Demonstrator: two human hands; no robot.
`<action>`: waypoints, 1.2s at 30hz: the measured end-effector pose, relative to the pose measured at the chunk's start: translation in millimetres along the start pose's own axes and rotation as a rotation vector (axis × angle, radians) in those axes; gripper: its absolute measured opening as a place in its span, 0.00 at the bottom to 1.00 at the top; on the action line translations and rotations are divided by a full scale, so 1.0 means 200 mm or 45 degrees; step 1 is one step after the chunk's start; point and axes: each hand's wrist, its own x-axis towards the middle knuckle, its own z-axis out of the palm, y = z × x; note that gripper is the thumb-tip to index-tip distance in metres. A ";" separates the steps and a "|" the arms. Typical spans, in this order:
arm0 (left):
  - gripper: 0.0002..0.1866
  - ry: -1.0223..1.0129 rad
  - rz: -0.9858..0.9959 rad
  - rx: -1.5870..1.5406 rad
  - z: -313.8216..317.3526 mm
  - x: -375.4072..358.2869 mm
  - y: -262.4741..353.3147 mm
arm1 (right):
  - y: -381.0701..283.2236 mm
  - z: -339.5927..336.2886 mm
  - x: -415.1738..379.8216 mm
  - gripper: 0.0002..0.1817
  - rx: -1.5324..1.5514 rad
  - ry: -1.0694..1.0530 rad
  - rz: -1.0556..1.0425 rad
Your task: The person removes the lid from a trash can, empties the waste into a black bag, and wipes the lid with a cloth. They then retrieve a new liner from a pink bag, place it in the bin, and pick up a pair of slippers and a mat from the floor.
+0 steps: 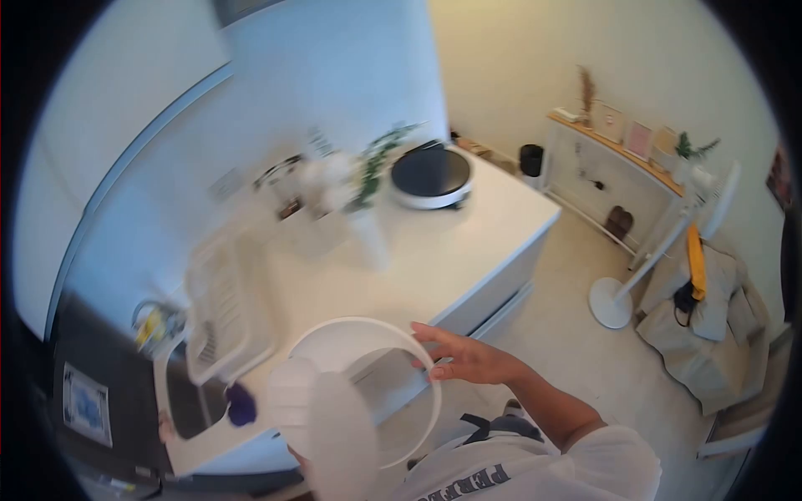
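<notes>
My right hand (464, 355) is at the right rim of a large white hoop-like thing (349, 324), its thumb and fingers on either side of the rim. Through the hoop's opening I see the counter edge and the floor. Blurred white rounded shapes (342, 434) cover its left part; I cannot make out what they are. Of my left hand (298, 457), only a sliver of skin shows beside these shapes, and its fingers are hidden. A dark purple item (241, 404) lies near the sink, left of the hoop.
The white counter (418, 263) carries a dish rack (225, 309), a vase with leaves (368, 238) and a round black-topped hotplate (430, 174). The sink (192, 392) is at left. Across the floor stand a white fan (611, 302), a beige bag (702, 342) and a narrow shelf (618, 150).
</notes>
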 end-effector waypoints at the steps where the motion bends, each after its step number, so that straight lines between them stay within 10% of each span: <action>1: 0.14 -0.118 -0.067 0.015 0.20 -0.08 -0.06 | -0.04 -0.15 -0.14 0.43 -0.017 0.041 -0.009; 4: 0.14 -0.545 0.104 0.495 0.81 -0.34 -0.20 | -0.08 -0.60 -0.54 0.35 -0.371 0.605 -0.071; 7: 0.16 -0.668 -0.553 -0.034 1.47 -0.61 -0.32 | -0.21 -1.00 -0.88 0.31 -0.401 1.071 -0.071; 14: 0.22 -1.162 -0.726 -0.161 2.66 -1.05 -0.84 | -0.30 -2.03 -1.34 0.27 -0.269 1.496 0.007; 36: 0.24 -1.408 -1.647 -0.491 5.61 -1.15 -1.98 | -0.78 -5.27 -1.03 0.23 -0.515 1.642 0.151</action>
